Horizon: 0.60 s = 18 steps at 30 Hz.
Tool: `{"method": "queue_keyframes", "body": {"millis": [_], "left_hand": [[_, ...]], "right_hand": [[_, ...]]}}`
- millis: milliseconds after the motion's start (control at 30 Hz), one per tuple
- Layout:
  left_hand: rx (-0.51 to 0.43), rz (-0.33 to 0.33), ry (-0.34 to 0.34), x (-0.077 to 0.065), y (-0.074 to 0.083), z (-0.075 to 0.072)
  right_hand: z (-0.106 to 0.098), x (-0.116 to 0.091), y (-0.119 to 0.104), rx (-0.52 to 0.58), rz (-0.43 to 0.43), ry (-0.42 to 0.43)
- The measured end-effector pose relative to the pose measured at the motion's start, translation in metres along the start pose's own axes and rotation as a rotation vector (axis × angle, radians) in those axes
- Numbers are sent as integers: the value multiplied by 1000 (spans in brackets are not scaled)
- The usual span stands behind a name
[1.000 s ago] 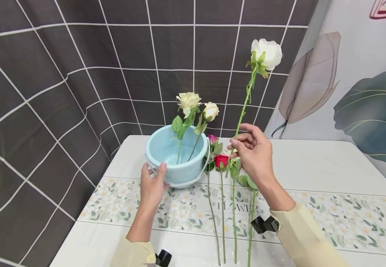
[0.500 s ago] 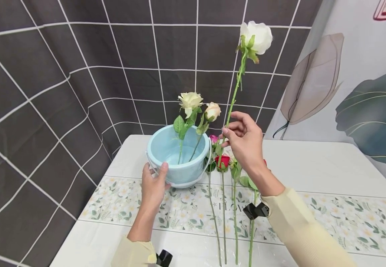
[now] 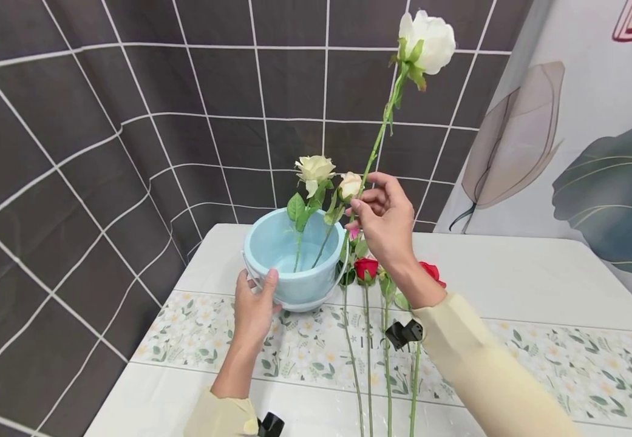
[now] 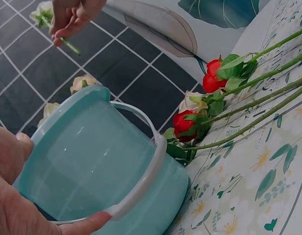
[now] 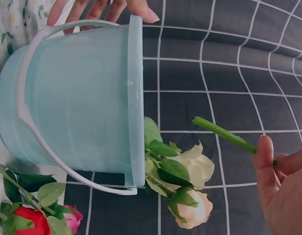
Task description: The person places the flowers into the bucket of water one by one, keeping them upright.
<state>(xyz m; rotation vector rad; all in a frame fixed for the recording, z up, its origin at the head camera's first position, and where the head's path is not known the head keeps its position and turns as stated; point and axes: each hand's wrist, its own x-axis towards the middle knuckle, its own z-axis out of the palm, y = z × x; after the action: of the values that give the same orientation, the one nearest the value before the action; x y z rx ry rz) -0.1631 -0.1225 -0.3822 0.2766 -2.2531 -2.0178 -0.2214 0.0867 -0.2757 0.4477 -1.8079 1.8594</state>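
Observation:
My right hand (image 3: 385,221) pinches the green stem of a white rose (image 3: 427,42), held with its bloom high against the dark wall. In the right wrist view the stem's cut end (image 5: 210,125) points toward the bucket's mouth, apart from the rim. A light blue bucket (image 3: 305,285) with a white handle (image 4: 141,183) stands on the table. My left hand (image 3: 255,303) grips its near left side, thumb at the rim. Inside the bucket lean a cream rose (image 3: 314,169) and a pale peach rose (image 3: 350,186), with leaves on their stems.
Right of the bucket, several roses lie on the table (image 3: 512,261), stems toward me. Among them are a red rose (image 3: 366,268), another red rose (image 3: 433,273) and a pink one (image 5: 72,219). A dark grid-patterned curtain (image 3: 212,91) hangs behind and to the left.
My right hand has moved left and up with the white rose, coming closer to the bucket. My left hand stays on the bucket.

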Motion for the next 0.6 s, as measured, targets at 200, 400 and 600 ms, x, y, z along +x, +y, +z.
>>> {"method": "queue_keyframes", "body": {"millis": [200, 400, 600], "left_hand": [[3, 2, 8, 0, -1, 0], [5, 8, 2, 0, 0, 1], [11, 26, 3, -1, 0, 1]], "right_hand": [[8, 2, 4, 2, -16, -1], [17, 2, 10, 8, -36, -24], [28, -2, 18, 20, -14, -32]]}}
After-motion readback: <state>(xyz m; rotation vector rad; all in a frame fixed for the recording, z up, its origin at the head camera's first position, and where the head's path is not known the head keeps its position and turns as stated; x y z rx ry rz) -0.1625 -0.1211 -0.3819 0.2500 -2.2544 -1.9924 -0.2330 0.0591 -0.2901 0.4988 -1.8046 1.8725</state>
